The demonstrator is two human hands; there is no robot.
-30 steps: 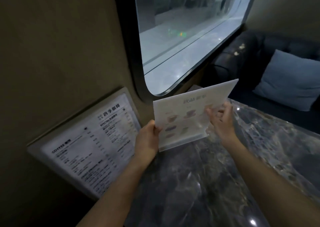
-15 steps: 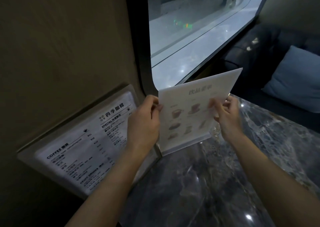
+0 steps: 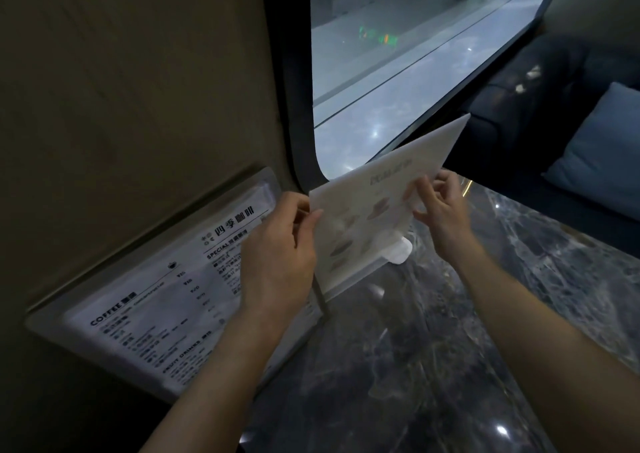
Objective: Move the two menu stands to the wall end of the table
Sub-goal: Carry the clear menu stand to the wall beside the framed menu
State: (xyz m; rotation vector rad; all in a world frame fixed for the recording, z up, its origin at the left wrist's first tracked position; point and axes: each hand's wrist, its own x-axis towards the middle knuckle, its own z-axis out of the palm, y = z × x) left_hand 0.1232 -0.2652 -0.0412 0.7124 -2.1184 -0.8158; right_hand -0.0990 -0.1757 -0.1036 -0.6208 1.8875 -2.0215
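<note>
A white drinks menu stand (image 3: 377, 206) in clear acrylic stands on the dark marble table (image 3: 433, 348) by the window, its base touching the tabletop. My left hand (image 3: 280, 255) pinches its left edge. My right hand (image 3: 440, 206) has its fingertips at the stand's upper right, thumb and fingers slightly apart. A larger coffee menu stand (image 3: 145, 300) with black print leans against the wall at the left, partly hidden behind my left forearm.
A beige wall (image 3: 131, 89) fills the left. A dark-framed window (image 3: 398, 54) sits behind the drinks menu. A dark sofa with a blue cushion (image 3: 602, 154) lies beyond the table at the right.
The drinks menu has moved down and closer to the window, and its base now rests on the table. My left hand shifted up along its left edge; my right fingers loosened.
</note>
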